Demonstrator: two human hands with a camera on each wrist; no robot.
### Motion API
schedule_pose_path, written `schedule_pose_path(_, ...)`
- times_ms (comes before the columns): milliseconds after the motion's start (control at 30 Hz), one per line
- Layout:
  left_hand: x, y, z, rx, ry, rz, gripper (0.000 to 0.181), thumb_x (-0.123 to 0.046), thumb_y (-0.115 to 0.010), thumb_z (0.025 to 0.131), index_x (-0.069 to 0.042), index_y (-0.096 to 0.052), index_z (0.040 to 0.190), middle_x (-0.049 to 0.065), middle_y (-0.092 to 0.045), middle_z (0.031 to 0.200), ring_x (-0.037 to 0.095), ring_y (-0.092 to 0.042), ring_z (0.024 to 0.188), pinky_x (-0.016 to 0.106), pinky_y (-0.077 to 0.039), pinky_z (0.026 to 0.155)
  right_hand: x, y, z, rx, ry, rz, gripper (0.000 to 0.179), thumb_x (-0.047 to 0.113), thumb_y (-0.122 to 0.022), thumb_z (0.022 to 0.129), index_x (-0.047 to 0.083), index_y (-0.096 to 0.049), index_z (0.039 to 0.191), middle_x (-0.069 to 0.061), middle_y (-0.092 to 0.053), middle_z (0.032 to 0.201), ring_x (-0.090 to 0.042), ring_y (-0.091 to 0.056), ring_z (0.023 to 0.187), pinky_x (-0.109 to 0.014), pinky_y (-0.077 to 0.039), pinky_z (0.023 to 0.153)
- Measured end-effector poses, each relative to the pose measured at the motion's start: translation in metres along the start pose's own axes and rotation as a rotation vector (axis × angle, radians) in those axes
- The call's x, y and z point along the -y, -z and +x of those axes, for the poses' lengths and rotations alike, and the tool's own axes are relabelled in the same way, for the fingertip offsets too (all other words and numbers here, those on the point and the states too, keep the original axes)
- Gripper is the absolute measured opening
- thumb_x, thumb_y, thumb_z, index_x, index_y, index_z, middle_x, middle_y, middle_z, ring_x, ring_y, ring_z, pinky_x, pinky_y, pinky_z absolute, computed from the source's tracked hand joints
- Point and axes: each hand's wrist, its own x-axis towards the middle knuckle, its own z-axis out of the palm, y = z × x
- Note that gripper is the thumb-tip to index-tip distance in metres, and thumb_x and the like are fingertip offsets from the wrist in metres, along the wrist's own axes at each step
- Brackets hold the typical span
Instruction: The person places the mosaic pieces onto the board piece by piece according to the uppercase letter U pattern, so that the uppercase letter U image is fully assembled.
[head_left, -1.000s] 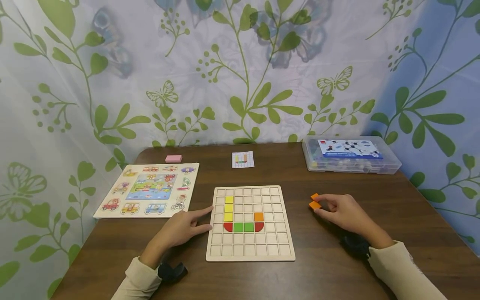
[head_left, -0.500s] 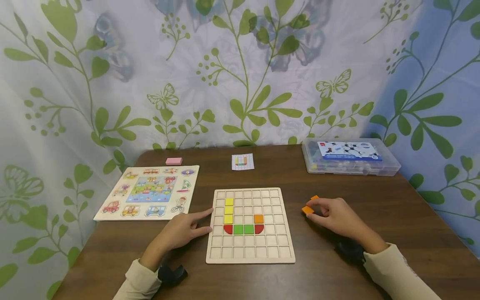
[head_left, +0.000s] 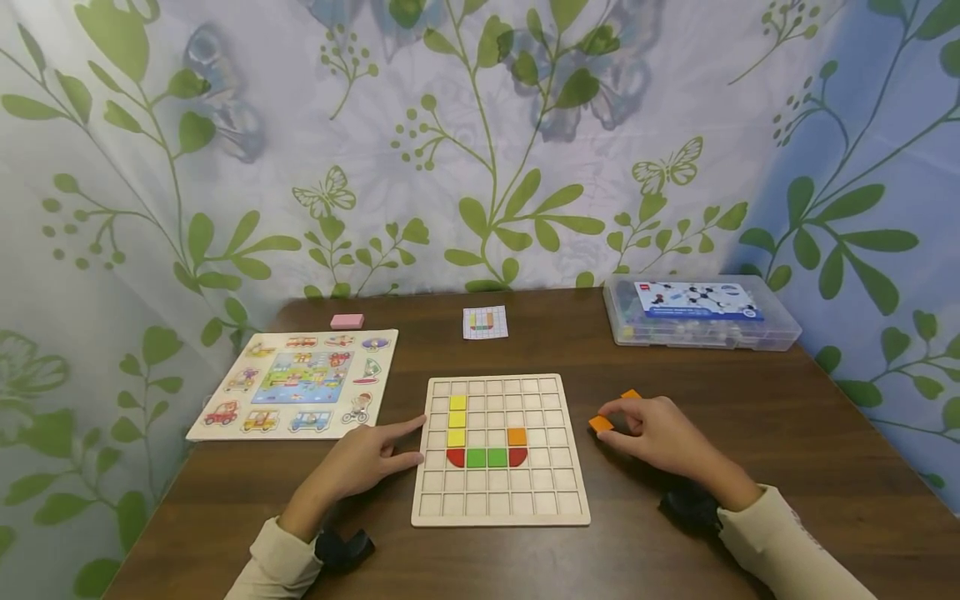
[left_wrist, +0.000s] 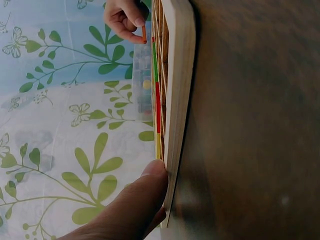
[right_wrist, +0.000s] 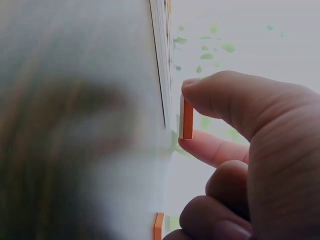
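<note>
My right hand [head_left: 671,437] pinches an orange square tile [head_left: 600,423] between thumb and index finger, just right of the board. In the right wrist view the held tile [right_wrist: 186,120] stands clear of the tabletop. A second orange tile [head_left: 632,394] lies on the table behind that hand, partly hidden by it. The wooden grid board [head_left: 501,505] bears yellow tiles [head_left: 457,420], red quarter-round tiles [head_left: 456,457], green tiles [head_left: 487,457] and one orange tile [head_left: 517,437]. My left hand [head_left: 363,458] touches the board's left edge with extended index finger and thumb.
Behind the board lies a small printed pattern card [head_left: 485,322]. A picture puzzle board [head_left: 300,383] is at the left, with a pink block [head_left: 347,322] beyond it. At the back right stands a clear plastic case [head_left: 703,312]. A patterned curtain [head_left: 450,167] closes off the back.
My right hand has drawn the pinched orange tile leftward, closer to the board and away from the other orange tile. My left hand stays at the board's edge.
</note>
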Motion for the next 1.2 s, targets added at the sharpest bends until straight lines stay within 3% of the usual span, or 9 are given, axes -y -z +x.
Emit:
schedule_pose_path(633, 0.000, 0.001, 0.001, 0.002, 0.000, 0.015, 0.064, -0.056, -0.068, 0.093, -0.033, -0.053, 0.151, -0.010, -0.037, 0.054, 0.005, -0.026, 0.048, 0.025, -0.027, 0.048, 0.012, -0.002, 0.015, -0.004, 0.010, -0.033, 0.028, 0.042, -0.079, 0.091, 0.020, -0.076, 0.108, 0.017, -0.032, 0.055, -0.001, -0.027, 0.048, -0.023, -0.027, 0.050)
schedule_pose_path(1200, 0.002, 0.001, 0.001, -0.005, -0.004, 0.036, 0.062, -0.055, -0.069, 0.093, -0.034, -0.054, 0.150, -0.011, -0.038, 0.055, 0.005, -0.030, 0.048, 0.025, -0.029, 0.049, 0.033, -0.013, 0.031, 0.018, -0.063, -0.073, 0.029, 0.037, -0.081, 0.088, 0.015, -0.076, 0.107, 0.011, -0.038, 0.055, -0.005, -0.032, 0.047, -0.025, -0.027, 0.048)
